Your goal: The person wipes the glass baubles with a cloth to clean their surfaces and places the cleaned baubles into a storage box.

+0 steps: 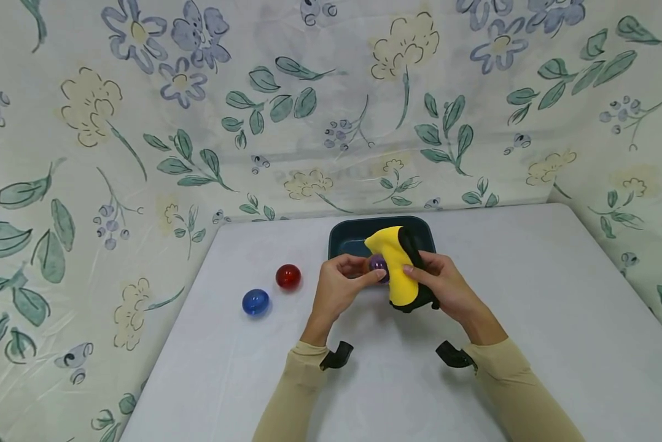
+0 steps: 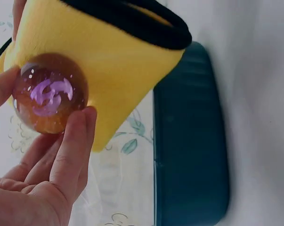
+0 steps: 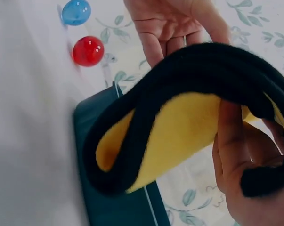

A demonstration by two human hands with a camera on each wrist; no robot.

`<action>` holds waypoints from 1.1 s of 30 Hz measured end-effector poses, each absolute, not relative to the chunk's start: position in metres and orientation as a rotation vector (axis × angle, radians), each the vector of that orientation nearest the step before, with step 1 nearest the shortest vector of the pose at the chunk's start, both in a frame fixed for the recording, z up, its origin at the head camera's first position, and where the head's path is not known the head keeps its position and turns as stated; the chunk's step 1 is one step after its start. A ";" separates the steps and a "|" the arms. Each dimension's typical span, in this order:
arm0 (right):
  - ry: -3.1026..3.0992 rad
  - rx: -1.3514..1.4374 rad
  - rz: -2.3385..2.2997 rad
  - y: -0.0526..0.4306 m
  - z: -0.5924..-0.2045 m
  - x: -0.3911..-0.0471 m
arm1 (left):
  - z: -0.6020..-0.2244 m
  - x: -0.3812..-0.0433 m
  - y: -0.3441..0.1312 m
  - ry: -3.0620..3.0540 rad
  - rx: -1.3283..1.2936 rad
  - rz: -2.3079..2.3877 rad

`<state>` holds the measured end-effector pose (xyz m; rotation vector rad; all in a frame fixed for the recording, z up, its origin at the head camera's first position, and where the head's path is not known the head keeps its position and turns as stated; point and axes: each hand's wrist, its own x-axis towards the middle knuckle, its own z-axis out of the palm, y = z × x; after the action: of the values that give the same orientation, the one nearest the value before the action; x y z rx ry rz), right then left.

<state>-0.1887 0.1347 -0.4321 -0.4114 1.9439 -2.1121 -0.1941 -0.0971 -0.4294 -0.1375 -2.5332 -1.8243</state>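
My left hand [image 1: 339, 285] pinches a clear ball with a purple swirl [image 2: 51, 93] between thumb and fingers. The ball is right up against a yellow cloth with black edging [image 1: 400, 270], which overlaps it in the head view. Folded over, the cloth is gripped by my right hand [image 1: 444, 285], thumb on the yellow side. In the right wrist view the black-edged cloth [image 3: 179, 117] curves in a loop, and the ball is hidden behind it. Both hands are above the near side of a dark teal tray [image 1: 339, 236].
A red ball [image 1: 288, 277] and a blue ball [image 1: 256, 302] lie on the white table [image 1: 220, 368], left of my hands. A flower-patterned sheet [image 1: 287, 135] hangs behind the table's back edge and along its sides.
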 end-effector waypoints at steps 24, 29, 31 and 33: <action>1.897 -0.346 -2.079 0.137 -0.440 -0.192 | -0.426 -0.190 -0.098 -2.530 -0.315 -1.837; 1.890 -0.330 -2.091 0.137 -0.442 -0.194 | -0.427 -0.190 -0.095 -2.490 -0.294 -1.816; 1.889 -0.326 -2.093 0.137 -0.443 -0.194 | -0.427 -0.191 -0.094 -2.463 -0.266 -1.815; 1.886 -0.323 -2.098 0.137 -0.443 -0.194 | -0.429 -0.192 -0.093 -2.429 -0.230 -1.825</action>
<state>-0.1945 0.1365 -0.4429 -0.3232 1.8863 -2.0981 -0.1915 -0.0933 -0.4285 -0.2303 -2.4290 -1.8247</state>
